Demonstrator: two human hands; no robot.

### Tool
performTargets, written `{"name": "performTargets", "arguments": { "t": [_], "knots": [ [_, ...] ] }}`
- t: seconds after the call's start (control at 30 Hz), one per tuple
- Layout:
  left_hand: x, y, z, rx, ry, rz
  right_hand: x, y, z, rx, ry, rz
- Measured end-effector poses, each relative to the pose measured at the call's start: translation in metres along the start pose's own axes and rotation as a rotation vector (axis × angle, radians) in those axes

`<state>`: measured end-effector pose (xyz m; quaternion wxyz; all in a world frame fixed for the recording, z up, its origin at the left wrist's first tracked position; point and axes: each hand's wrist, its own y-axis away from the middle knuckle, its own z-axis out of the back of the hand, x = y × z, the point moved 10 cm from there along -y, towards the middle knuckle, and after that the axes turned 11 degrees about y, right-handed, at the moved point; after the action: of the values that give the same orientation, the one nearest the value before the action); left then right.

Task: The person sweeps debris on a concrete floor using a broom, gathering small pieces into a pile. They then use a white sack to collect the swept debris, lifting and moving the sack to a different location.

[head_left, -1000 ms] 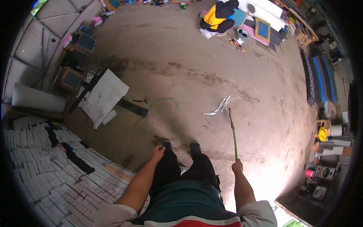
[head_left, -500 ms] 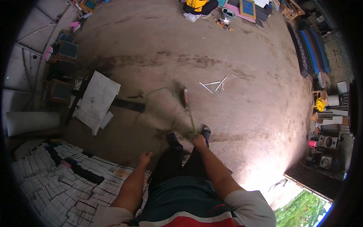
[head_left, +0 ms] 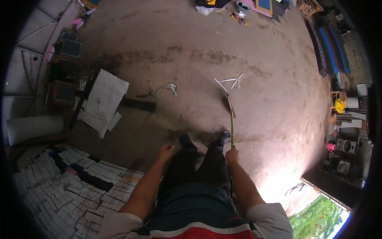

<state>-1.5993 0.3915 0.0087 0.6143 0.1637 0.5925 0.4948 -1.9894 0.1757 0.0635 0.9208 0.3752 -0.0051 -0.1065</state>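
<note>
My right hand (head_left: pixel 232 155) grips the green handle (head_left: pixel 232 129) of a broom, which slants forward from my right foot. The narrow broom head (head_left: pixel 230 105) rests on the floor, its far end by several thin white strips (head_left: pixel 228 81) lying in an angular shape. My left hand (head_left: pixel 166 151) hangs beside my left thigh, its fingers curled closed. A tiny pale spot shows at its fingertips, too small to name. Farther left on the floor lie smaller white scraps (head_left: pixel 174 88) by a thin green cord (head_left: pixel 160 88).
A large white sheet (head_left: pixel 104 101) and a dark strip (head_left: pixel 139 105) lie at left. Stacked white blocks (head_left: pixel 85 199) fill the near left. Frames (head_left: pixel 71 47) line the left wall. A person (head_left: pixel 211 4) is at the far edge. A doorway (head_left: pixel 320 213) opens at near right.
The broom has swung to the right, reaching the white strips. White scraps now show near the green cord. My left hand has moved up and forward, and the view has shifted slightly.
</note>
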Motion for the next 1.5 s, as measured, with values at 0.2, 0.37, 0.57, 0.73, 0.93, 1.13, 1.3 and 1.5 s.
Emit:
{"name": "performTargets", "arguments": {
  "t": [0.2,0.37,0.57,0.73,0.93,1.13,1.3,1.5],
  "knots": [
    [0.034,0.007,0.006,-0.035,-0.001,0.094,0.075,-0.003,-0.108,0.175,-0.099,0.095],
    [0.092,-0.001,0.034,-0.147,-0.037,0.087,0.192,0.070,-0.117,0.208,-0.219,0.201],
    [0.059,0.027,0.046,-0.126,0.040,0.096,0.237,0.072,-0.107,0.322,-0.178,0.384],
    [0.034,0.024,0.036,-0.139,-0.045,0.075,0.155,0.064,-0.073,0.214,-0.030,0.342],
    [0.041,-0.007,0.022,-0.081,-0.004,0.129,0.140,0.072,-0.135,0.208,-0.124,0.026],
    [0.047,-0.020,0.028,-0.143,0.113,0.116,0.240,0.124,-0.175,0.371,-0.204,0.040],
    [0.062,-0.038,0.024,-0.138,0.659,0.034,0.304,0.129,-0.151,0.403,-0.173,0.421],
    [0.029,-0.027,0.014,-0.187,0.470,0.124,0.248,0.035,-0.103,0.297,-0.377,0.427]
  ]
}}
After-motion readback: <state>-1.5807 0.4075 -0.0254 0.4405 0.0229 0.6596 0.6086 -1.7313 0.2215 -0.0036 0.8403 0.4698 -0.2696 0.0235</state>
